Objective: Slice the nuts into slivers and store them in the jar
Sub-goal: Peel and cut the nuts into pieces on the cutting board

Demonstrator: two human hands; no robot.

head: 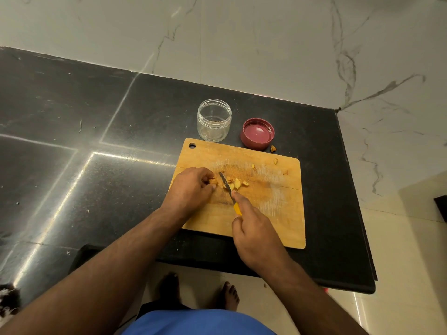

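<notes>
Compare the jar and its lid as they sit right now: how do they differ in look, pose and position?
The jar is clear plastic; the lid is opaque dark red. The jar stands upright with its mouth open and looks nearly empty; the lid lies upside down, its hollow inside facing up. The jar sits beyond the far edge of the cutting board, towards its left; the lid lies to the jar's right. Both rest on the black counter, untouched by either hand.

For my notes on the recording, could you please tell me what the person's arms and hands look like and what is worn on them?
Both forearms are bare, with no sleeves in view. The left hand and right hand wear no gloves, and no rings, watch or bracelets can be seen. The only clothing visible is blue fabric at the bottom edge.
</notes>
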